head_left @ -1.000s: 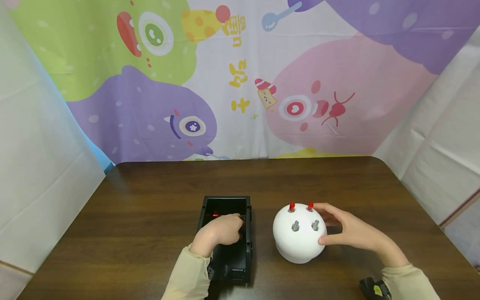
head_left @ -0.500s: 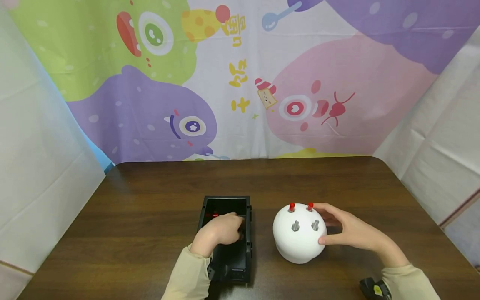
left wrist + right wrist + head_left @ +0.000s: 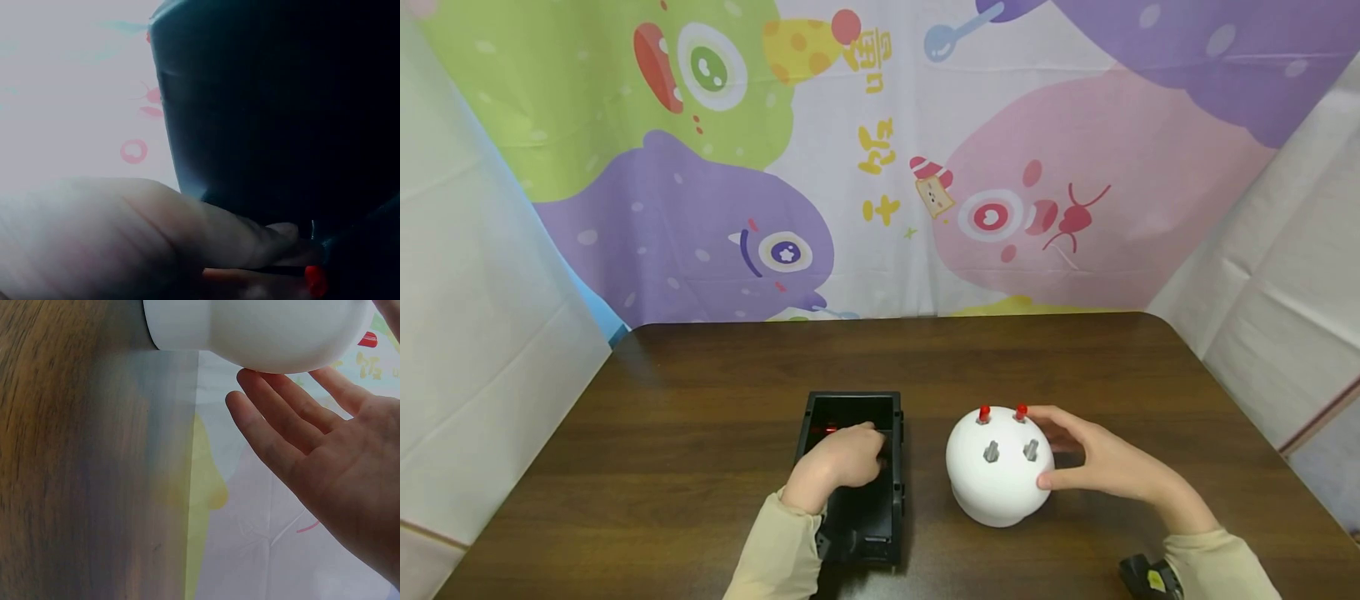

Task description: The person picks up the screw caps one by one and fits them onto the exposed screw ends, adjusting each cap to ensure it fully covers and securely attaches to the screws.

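My left hand point(image 3: 844, 457) reaches into a black tray point(image 3: 897, 483), its fingers pointing down inside. A small red piece point(image 3: 831, 430) shows in the tray beside the hand; in the left wrist view a red tip point(image 3: 316, 281) lies close to the fingertips. What those fingers hold, I cannot tell. To the right stands a white rounded body point(image 3: 992, 492) on a narrower base, with two red-tipped pegs and two grey pegs on top. Against its right side rests my right hand point(image 3: 1097, 462), thumb in front and fingers behind. Its palm shows bare in the right wrist view.
Tray and white body stand side by side on a brown wooden table point(image 3: 715, 417). Behind the table's far edge hangs a curtain point(image 3: 880, 250) with cartoon figures. White cloth point(image 3: 490, 333) closes off the left side, and similar sheeting hangs at the right.
The left hand's fingers shift slightly within the tray, the knuckles edging a little toward its far end. My right hand and the white body keep their places.
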Tool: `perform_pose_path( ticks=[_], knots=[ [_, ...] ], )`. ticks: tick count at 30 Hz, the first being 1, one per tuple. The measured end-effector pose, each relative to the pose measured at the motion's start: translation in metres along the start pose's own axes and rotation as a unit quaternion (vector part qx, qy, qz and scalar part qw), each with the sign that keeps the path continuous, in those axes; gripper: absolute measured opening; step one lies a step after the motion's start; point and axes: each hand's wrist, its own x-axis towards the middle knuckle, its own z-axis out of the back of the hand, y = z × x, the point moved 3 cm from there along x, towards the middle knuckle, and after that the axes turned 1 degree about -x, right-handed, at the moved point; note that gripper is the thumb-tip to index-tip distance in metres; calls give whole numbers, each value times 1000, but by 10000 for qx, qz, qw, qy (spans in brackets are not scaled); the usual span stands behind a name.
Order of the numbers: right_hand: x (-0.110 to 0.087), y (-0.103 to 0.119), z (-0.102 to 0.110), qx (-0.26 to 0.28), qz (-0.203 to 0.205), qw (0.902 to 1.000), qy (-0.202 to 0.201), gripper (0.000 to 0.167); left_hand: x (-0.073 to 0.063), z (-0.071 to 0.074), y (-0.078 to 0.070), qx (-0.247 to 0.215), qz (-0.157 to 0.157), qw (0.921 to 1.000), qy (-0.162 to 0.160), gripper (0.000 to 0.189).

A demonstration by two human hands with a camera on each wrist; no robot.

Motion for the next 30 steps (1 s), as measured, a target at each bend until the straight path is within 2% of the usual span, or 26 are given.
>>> perform_pose_path(
  ticks=[6, 10, 15, 23, 30],
  knots=[
    [0, -1, 0, -29, -34, 10000, -12, 68, -2, 2, 0, -48, 20, 9998, -177, 8],
    [1, -3, -1, -24, -113, 9999, -32, 69, -4, 4, -1, -160, 23, 9993, -334, 16],
    [1, -5, -2, -51, -160, 9998, -81, 70, -6, 8, -4, 11, -59, 9992, -394, 23],
    [0, -5, -2, -33, -223, 9997, -54, 70, -10, 12, -5, 179, -188, 9982, -538, 15],
    [0, -1, 0, -20, -52, 10000, -16, 68, -12, 16, -8, 239, -302, 9968, -701, 17]
  ],
)
